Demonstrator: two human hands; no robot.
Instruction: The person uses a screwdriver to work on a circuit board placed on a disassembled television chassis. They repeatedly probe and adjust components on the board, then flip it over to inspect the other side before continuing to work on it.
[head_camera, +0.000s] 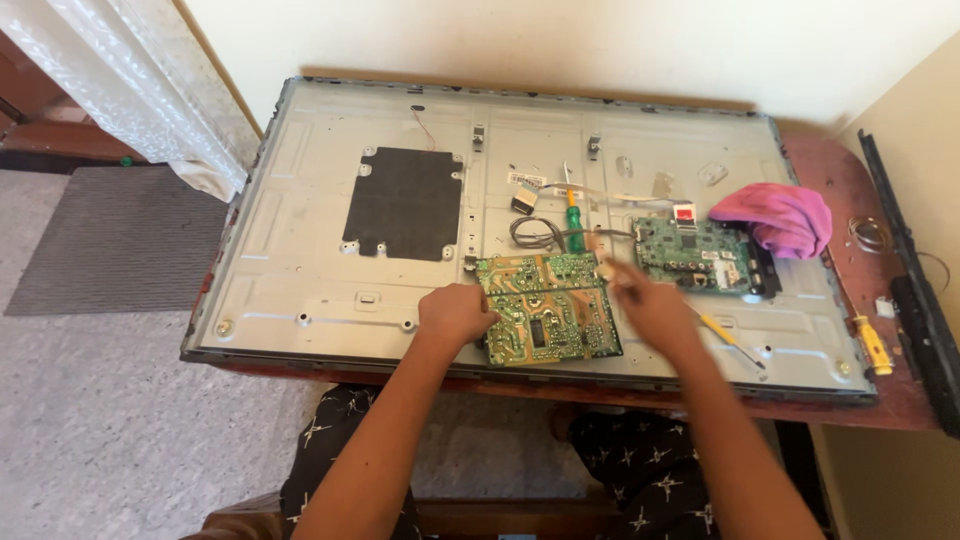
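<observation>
The green circuit board (549, 309) lay solder side up on the grey sheet-metal back panel (300, 250) of a flat screen, near the panel's front edge and about midway along it. The board was a rough rectangle, its surface dense with pale traces and shiny solder dots.

The left hand (455, 314) rested at the board's left edge, fingers curled into a loose fist and touching the edge; whether they pinched the board I could not tell.

The right hand (642, 296) was at the board's upper right corner, blurred by motion. The fingers seemed drawn together around something small and pale (too smeared to identify), so the grip could not be read.

Taking the board as reference:
- Behind it, a coil of grey cable (535, 235) and a green-handled screwdriver (573, 215), upright in the view.
- To its right, a second, smaller green board (700, 255) with black connectors.
- Further right, a crumpled pink cloth (778, 218), soft and folded.
- Right and nearer the front edge, a slim yellow-handled screwdriver (730, 340) on the panel.
- Left and behind, a matte black rectangular pad (405, 203) fixed to the panel.
- Far right, off the panel, a stubby yellow tool (873, 345) on the reddish-brown table (850, 190).
</observation>
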